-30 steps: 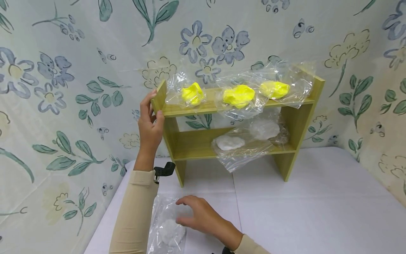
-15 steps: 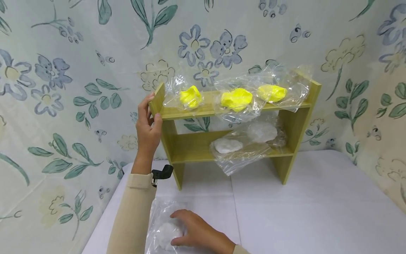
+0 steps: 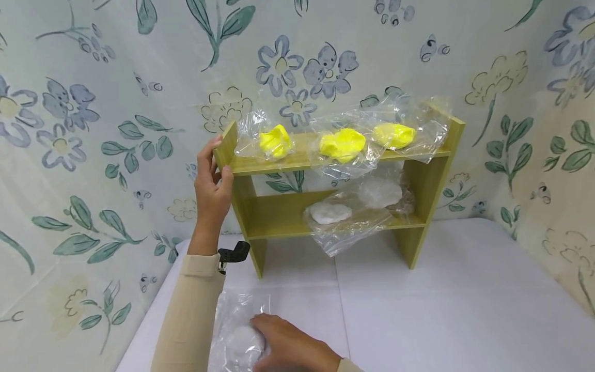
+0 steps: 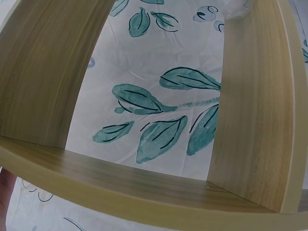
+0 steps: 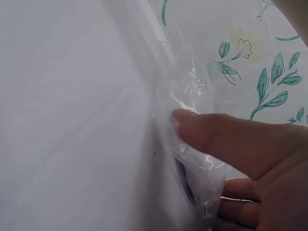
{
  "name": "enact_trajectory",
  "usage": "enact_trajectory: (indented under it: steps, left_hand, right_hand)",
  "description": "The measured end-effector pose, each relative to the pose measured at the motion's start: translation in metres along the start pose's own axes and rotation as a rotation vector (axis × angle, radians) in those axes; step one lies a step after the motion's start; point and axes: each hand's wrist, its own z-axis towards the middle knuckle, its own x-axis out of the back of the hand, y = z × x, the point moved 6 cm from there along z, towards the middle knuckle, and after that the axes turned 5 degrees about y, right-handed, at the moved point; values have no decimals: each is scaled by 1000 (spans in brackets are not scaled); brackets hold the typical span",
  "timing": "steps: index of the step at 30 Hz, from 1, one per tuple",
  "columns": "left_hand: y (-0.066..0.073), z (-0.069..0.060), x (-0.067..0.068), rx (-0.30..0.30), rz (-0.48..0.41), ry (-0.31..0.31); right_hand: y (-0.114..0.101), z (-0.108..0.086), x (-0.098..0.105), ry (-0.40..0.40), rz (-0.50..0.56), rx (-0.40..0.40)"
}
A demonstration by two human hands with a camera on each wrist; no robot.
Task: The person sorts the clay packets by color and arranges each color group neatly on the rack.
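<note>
A small wooden shelf with two tiers stands on the table. My left hand grips the upper part of its left side panel, thumb in front and fingers around the outer edge. In the left wrist view, the shelf's boards fill most of the picture. At the table's near left lies a clear plastic bag holding a white clay-like lump. My right hand holds this bag at its right side. In the right wrist view, the thumb presses on the crinkled plastic, and other fingers curl at the far side.
Three bagged yellow lumps sit in a row on the top tier. Bagged white lumps lie on the lower tier, their plastic hanging over the front edge. A floral cloth hangs behind. A white cloth covers the table.
My right hand has moved down to the bagged white lump, and its fingers have closed in on it. The left hand keeps its grip on the shelf. The view has shifted slightly.
</note>
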Motion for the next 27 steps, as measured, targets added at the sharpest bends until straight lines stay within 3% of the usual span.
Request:
enact_trajectory:
  steps: [6, 14, 23, 27]
  left_hand:
    - [-1, -2, 0, 18, 3, -7]
    - [0, 1, 0, 1, 5, -3]
    - [0, 1, -1, 7, 1, -3]
    - [1, 3, -2, 3, 0, 1]
  right_hand:
    - [2, -2, -2, -20, -5, -72]
    - [-5, 2, 4, 101, -222, 42]
    - [-7, 4, 6, 121, -311, 4]
    - [-2, 6, 9, 138, -260, -3]
